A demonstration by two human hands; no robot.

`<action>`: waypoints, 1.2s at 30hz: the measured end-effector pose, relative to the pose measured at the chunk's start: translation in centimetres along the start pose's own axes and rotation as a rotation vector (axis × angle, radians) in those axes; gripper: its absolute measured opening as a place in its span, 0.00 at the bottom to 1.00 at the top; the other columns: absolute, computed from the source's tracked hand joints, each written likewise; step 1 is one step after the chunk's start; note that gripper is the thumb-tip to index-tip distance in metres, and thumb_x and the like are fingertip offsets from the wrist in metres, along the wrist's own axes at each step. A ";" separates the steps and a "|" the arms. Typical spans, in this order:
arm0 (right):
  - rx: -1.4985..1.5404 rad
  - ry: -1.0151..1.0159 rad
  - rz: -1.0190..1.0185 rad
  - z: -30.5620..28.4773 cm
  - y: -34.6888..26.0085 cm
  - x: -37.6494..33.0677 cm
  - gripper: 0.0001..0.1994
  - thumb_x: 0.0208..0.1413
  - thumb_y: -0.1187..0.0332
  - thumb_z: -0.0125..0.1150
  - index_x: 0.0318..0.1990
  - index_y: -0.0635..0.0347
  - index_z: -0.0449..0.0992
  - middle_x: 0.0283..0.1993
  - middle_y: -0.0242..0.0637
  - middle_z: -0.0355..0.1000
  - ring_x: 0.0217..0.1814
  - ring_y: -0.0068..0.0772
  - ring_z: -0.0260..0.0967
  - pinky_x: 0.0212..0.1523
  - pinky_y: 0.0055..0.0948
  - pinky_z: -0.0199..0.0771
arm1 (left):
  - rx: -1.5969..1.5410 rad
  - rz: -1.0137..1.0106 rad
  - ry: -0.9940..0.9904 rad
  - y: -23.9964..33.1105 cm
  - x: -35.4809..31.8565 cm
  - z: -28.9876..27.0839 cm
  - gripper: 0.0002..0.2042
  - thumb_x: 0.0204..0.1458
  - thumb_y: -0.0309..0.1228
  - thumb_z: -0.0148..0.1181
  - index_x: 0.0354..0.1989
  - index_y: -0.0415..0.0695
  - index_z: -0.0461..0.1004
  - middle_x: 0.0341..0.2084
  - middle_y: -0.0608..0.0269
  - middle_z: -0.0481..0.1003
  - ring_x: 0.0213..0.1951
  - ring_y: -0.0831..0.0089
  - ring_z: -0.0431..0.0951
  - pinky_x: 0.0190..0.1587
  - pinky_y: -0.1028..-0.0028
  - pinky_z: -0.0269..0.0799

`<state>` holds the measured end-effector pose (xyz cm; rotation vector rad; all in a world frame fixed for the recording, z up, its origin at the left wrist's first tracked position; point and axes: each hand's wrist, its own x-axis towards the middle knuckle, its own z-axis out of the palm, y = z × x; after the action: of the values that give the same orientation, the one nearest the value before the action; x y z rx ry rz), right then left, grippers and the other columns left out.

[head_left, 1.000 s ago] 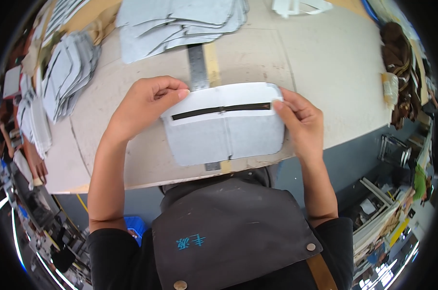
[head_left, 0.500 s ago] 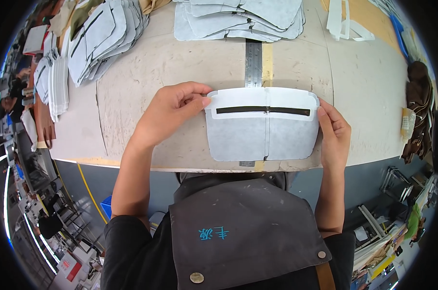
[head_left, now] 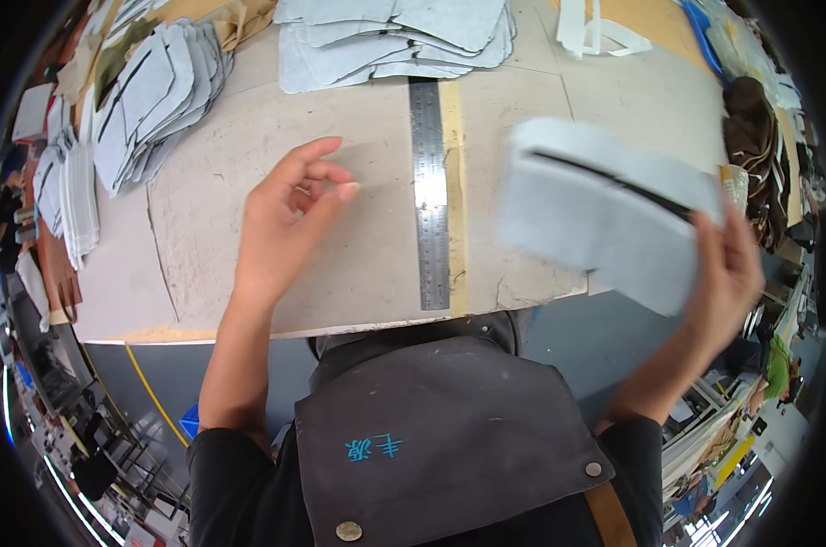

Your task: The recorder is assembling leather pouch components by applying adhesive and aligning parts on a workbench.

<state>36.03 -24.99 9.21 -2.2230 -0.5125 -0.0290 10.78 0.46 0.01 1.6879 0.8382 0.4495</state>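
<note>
My right hand [head_left: 727, 269] grips one edge of a pale grey fabric panel [head_left: 582, 214] at the right of the table. The panel has rounded corners and a long black slit; it is tilted, held above the tabletop and smeared by motion. My left hand [head_left: 290, 219] hovers over the middle left of the table, fingers loosely curled and thumb apart from them, with nothing in it. Between the hands a steel ruler [head_left: 431, 246] lies flat, pointing away from me, beside a strip of yellow tape [head_left: 455, 164].
A stack of similar pale panels [head_left: 395, 41] lies at the far middle, another [head_left: 162, 105] at the far left. White strips [head_left: 82, 205] hang near the left edge. White cut pieces [head_left: 604, 36] lie at the far right, near a brown cloth [head_left: 750, 114].
My left hand has let go of the panel. My right hand has carried it to the right, off the ruler, and tilted it. The white band around the slit no longer shows.
</note>
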 end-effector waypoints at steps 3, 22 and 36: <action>-0.075 0.139 -0.350 -3.0 -3.4 -1.5 0.17 0.59 0.79 0.59 0.55 0.70 0.75 0.51 0.44 0.77 0.50 0.29 0.75 0.51 0.26 0.75 | -0.009 0.008 0.007 0.4 0.1 0.3 0.18 0.53 0.22 0.63 0.54 0.41 0.75 0.31 0.70 0.78 0.30 0.85 0.68 0.32 0.82 0.66; -0.558 -0.636 -0.634 5.7 7.7 -4.6 0.35 0.59 0.61 0.58 0.70 0.66 0.53 0.76 0.47 0.47 0.79 0.44 0.41 0.75 0.44 0.42 | 0.890 0.649 -0.534 0.9 -1.4 9.1 0.44 0.44 0.49 0.66 0.68 0.38 0.57 0.71 0.54 0.53 0.73 0.61 0.50 0.73 0.57 0.44; -0.414 -0.559 -0.571 5.4 8.1 -4.6 0.32 0.59 0.63 0.58 0.68 0.67 0.59 0.74 0.47 0.53 0.77 0.47 0.46 0.74 0.44 0.46 | 0.623 0.657 -0.293 0.8 1.9 9.2 0.22 0.46 0.25 0.68 0.52 0.34 0.72 0.57 0.50 0.68 0.54 0.55 0.70 0.54 0.63 0.68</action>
<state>34.04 -27.16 -1.09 -2.3919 -1.5562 0.2111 18.52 -4.40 -2.13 2.5441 0.1809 0.3776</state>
